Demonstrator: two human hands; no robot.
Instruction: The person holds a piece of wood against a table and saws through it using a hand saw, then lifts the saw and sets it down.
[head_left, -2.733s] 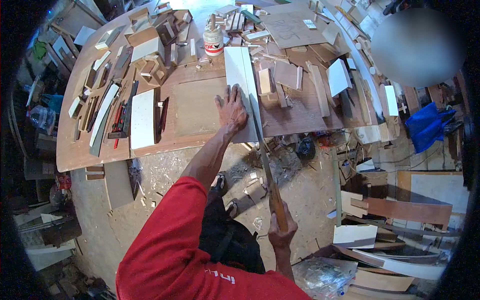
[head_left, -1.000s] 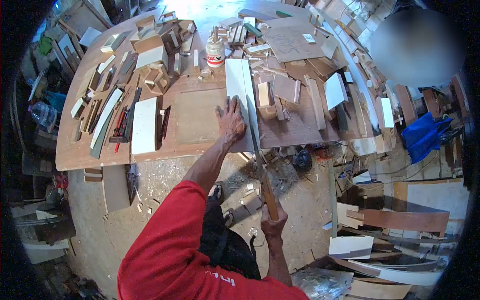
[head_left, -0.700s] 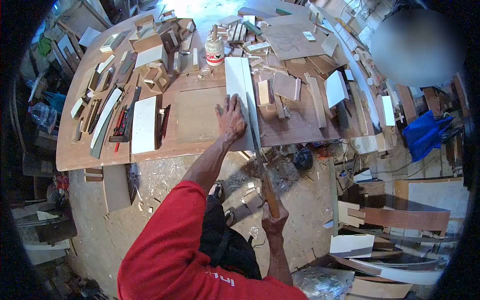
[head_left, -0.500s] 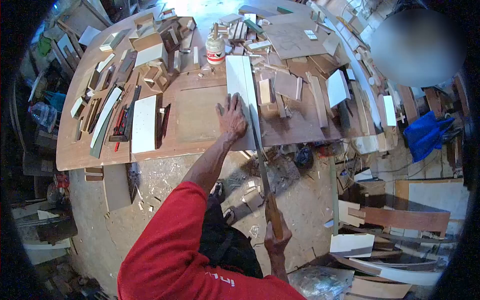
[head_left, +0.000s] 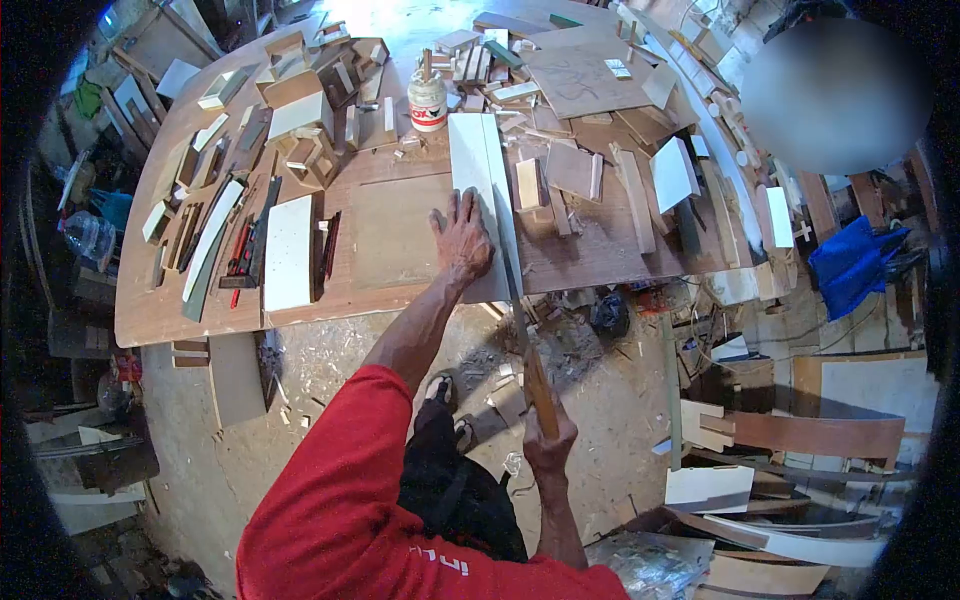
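A long white board (head_left: pixel 473 150) lies on the wooden worktable (head_left: pixel 390 200), reaching its near edge. My left hand (head_left: pixel 464 238) presses flat on this board, fingers stretched forward and slightly apart. Below the table edge, my right hand (head_left: pixel 549 440) is wrapped round the wooden handle of a handsaw (head_left: pixel 519 325). The saw's narrow blade runs up along the board's right side, where a thin strip shows beside a long line; the exact contact of the teeth is too small to make out.
A white glue jar (head_left: pixel 427 108) stands beyond the board. Left are a white panel (head_left: pixel 290 253), red-handled tools (head_left: pixel 240 262) and small wooden boxes (head_left: pixel 308 155). Offcuts (head_left: pixel 575 170) lie to the right. Scraps litter the floor, and stacked boards (head_left: pixel 810 435) fill the lower right.
My right hand and the saw have moved forward, toward the table. My left hand stays pressed on the board. The view has shifted slightly.
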